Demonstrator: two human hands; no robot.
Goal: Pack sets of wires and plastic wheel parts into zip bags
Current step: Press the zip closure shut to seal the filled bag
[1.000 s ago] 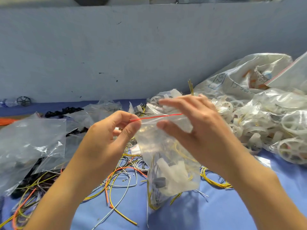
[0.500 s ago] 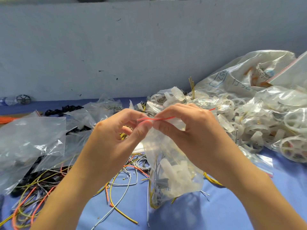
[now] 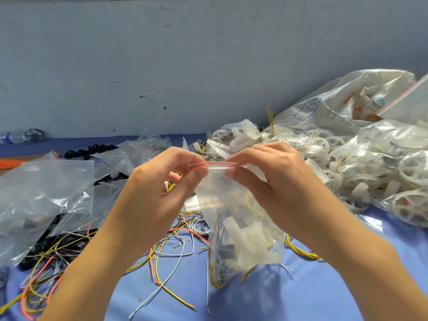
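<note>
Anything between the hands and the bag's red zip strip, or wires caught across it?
Nothing visible. The left hand and right hand pinch the red zip strip of the zip bag directly. No wire crosses the stretch between them; wires and white plastic parts sit low inside.

1. A filled bag (image 3: 240, 216) hangs over the middle of the table (image 3: 324, 293).
2. Loose wires (image 3: 185, 230) lie on the table left of it, other bags (image 3: 46, 188) farther left.
3. Wheel parts (image 3: 361, 172) are piled right, a sack (image 3: 335, 107) behind them.
</note>
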